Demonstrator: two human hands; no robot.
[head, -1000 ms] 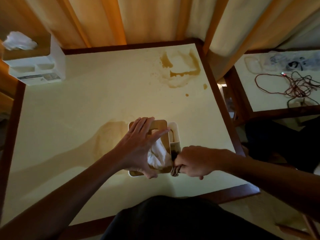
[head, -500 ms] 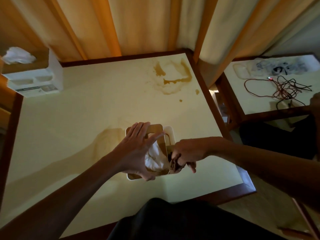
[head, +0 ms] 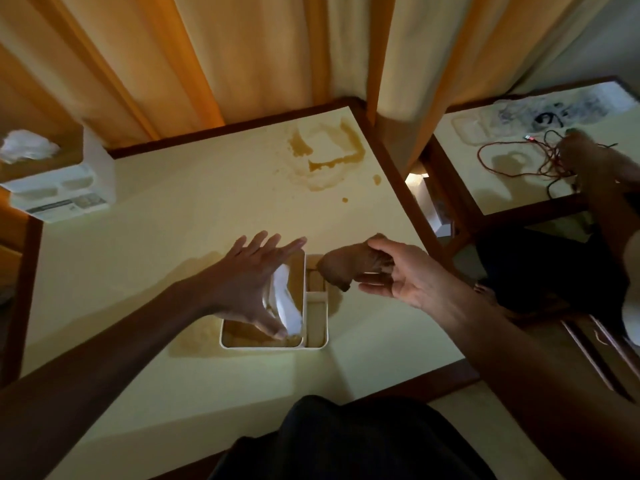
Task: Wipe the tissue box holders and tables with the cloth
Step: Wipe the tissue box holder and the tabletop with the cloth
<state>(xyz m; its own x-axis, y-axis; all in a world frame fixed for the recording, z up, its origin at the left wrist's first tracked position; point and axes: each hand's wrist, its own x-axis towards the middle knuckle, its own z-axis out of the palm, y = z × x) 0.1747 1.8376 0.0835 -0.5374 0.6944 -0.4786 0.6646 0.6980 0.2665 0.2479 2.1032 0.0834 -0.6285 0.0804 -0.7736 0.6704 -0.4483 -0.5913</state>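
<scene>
A white tissue box holder with a wooden lid and a white tissue sticking out stands on the cream table near its front edge. My left hand lies flat over the lid with fingers spread. My right hand holds a bunched brown cloth lifted just above the holder's side compartments. A second white tissue box holder sits at the table's far left corner. Brown stains mark the far right of the table, and a pale smear spreads left of the near holder.
Orange and cream curtains hang behind the table. A second table at the right carries tangled red cables and a clear bag. Another person's hand reaches over it. The tables have dark wooden rims.
My right hand has lifted the cloth out of the holder's side compartment and turned palm up. My left hand's fingers have stretched out flatter. The view shifted down and left.
</scene>
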